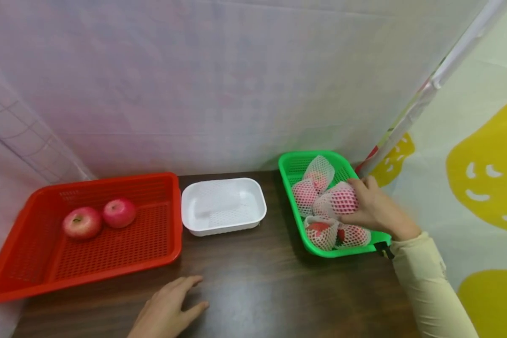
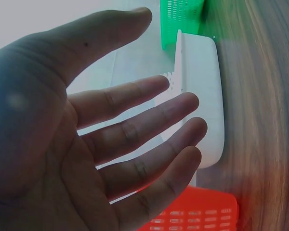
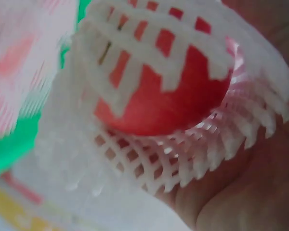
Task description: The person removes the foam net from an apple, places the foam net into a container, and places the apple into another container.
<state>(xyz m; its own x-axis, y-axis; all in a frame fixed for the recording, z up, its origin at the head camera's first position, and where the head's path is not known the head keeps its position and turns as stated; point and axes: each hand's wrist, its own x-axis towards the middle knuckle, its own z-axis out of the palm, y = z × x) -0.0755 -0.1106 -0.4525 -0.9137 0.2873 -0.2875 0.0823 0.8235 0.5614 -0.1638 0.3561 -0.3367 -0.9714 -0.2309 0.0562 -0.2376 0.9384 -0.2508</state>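
In the head view my right hand [image 1: 372,206] grips an apple in a white foam net [image 1: 343,199] at the right side of the green basket [image 1: 285,173]. The right wrist view shows this netted apple [image 3: 168,96] close against the palm, its red skin bare at the net's open end. Several other netted apples [image 1: 321,232] lie in the same basket. My left hand [image 1: 166,307] is above the table's front, holding nothing. Its fingers are spread and relaxed in the left wrist view, near the white tray [image 2: 202,101].
A red basket [image 1: 110,272] stands at the left with two bare apples [image 1: 82,223] in it. Between the baskets is the white tray [image 1: 224,230], with a flattened foam net [image 1: 224,202] inside. White sheeting [image 1: 219,94] hangs behind the dark wooden table [image 1: 253,281].
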